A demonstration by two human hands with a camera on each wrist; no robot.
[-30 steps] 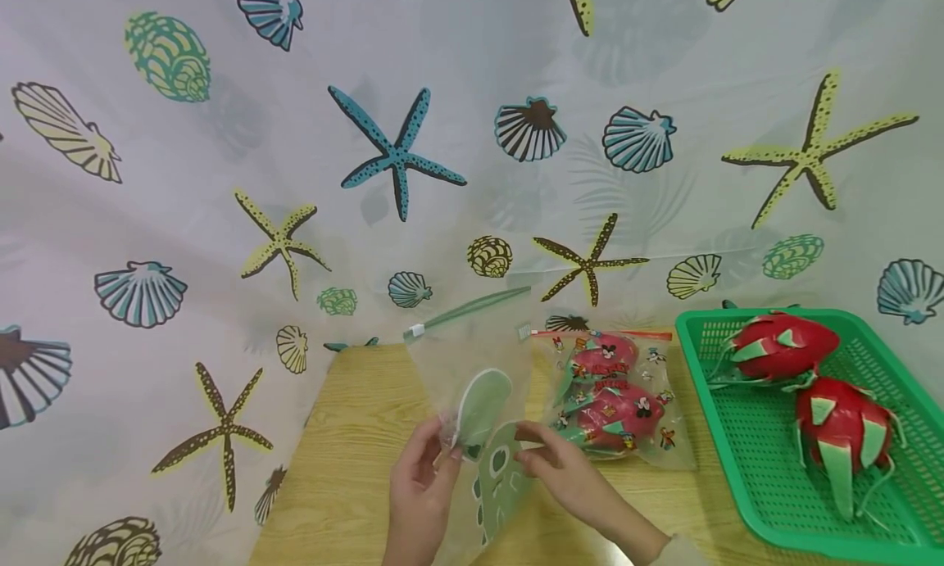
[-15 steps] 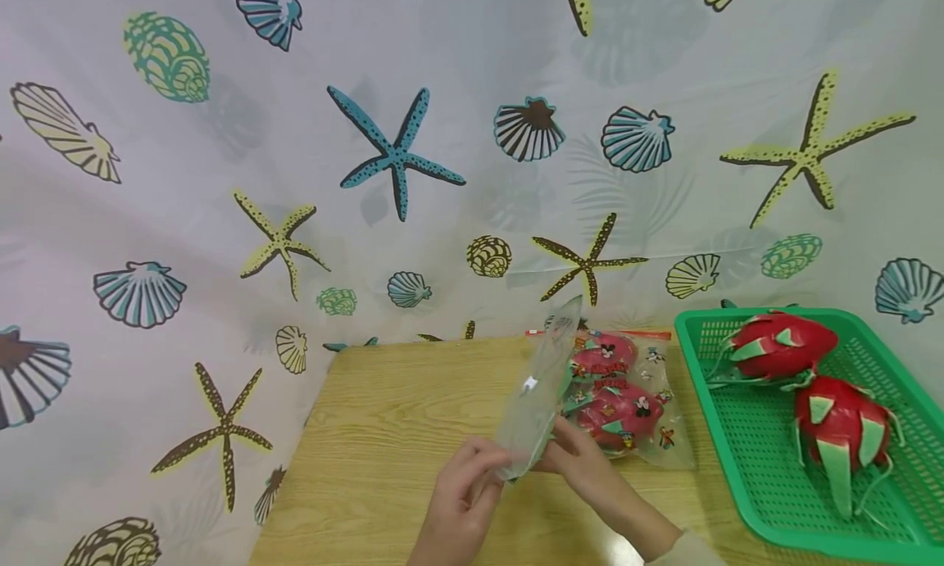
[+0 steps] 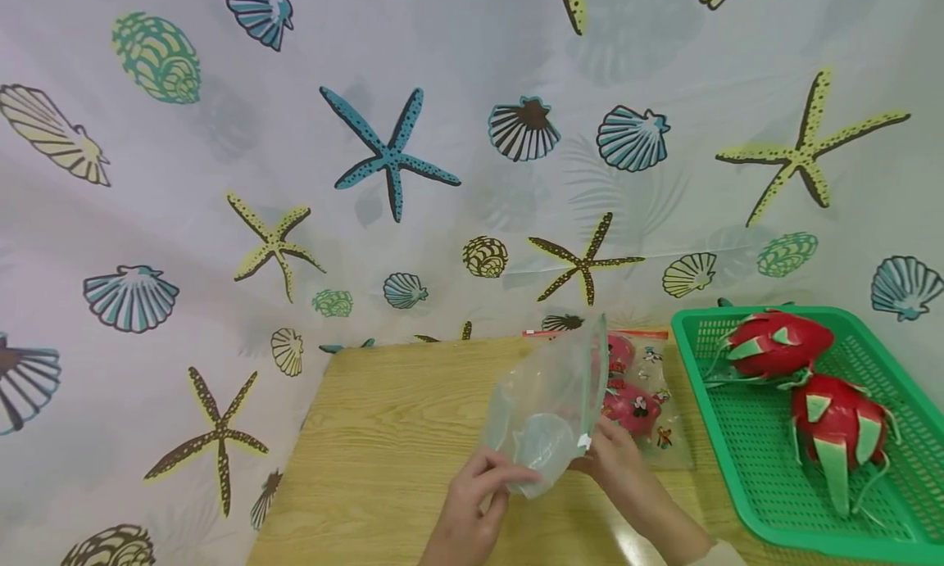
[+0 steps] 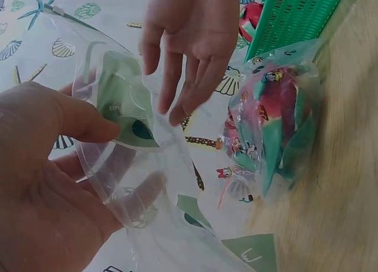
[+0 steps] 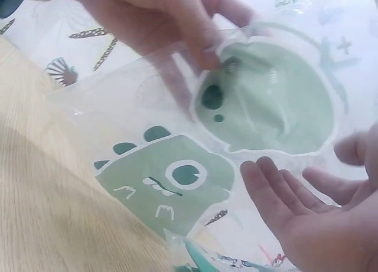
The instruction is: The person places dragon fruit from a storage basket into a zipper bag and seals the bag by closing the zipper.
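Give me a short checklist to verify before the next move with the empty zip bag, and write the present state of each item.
1. Left hand grips the clear zip bag: ok, thumb and fingers pinch its wall.
2. Right hand grips the bag: not ok; its fingers are spread beside the bag in the wrist views.
3. Bag mouth is open: cannot tell.
4. Bag is empty: ok, only its green print shows.
5. Fruit is ready: ok, two dragon fruits lie in the green basket.
6. Table has room: ok, the filled bag lies behind, bare wood to the left.
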